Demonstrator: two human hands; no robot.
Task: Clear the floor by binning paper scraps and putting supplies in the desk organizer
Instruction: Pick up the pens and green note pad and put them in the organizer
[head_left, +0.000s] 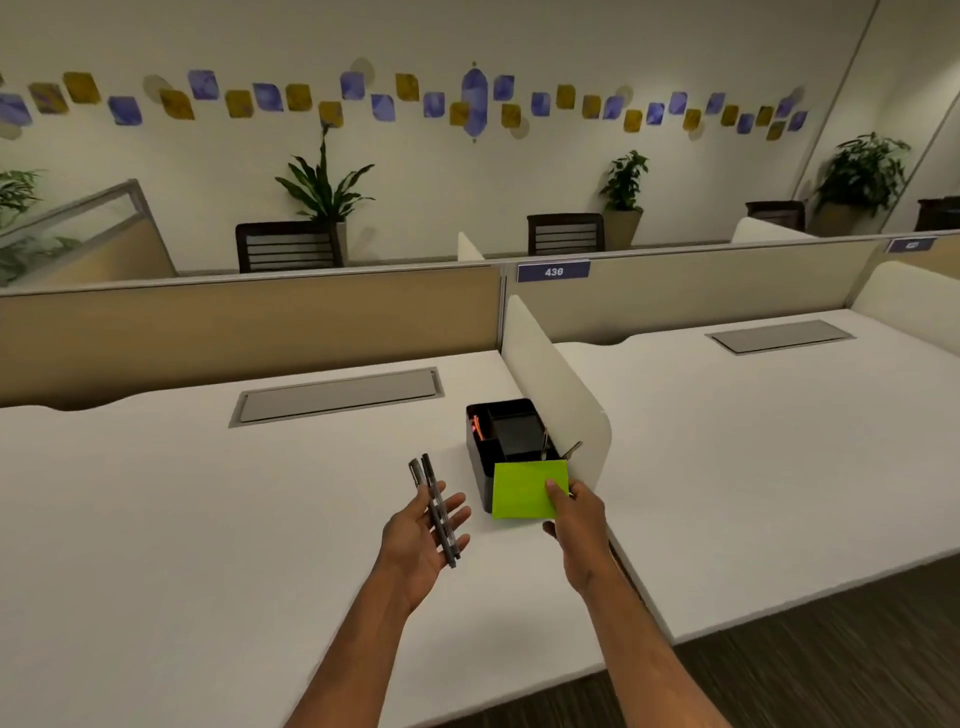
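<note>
While both hands are loaded, the move ahead turns on where the black desk organizer (511, 441) sits relative to them: just beyond the right hand (574, 525) and forward and to the right of the left hand (423, 530), on the white tabletop (208, 493) against the curved white divider (561, 384).

The right hand pinches a green sticky-note pad (524, 488) by its near right corner, thumb on top and the other fingers underneath. The pad lies roughly flat and covers the organizer's near end, so this hand is clearly the nearer one; whether the pad touches the organizer's rim cannot be told.

The left hand is palm-up and mostly open, fingers spread, with two dark pens (436, 512) lying side by side across the palm and fingers. It cradles them rather than clamping them. Their long axis runs away from the person, capped ends forward and tilted slightly left, roughly parallel to the organizer's long side.

Inside the organizer, the far compartments show an orange item at the left and a bare middle section. Two thin metallic pieces stick up near the divider side, too small to name.

My guess is that the pad goes in first, a short reach forward. The pens would then travel right and forward, probably tipped upright to drop in, and a loose cradle risks one rolling off.
</note>
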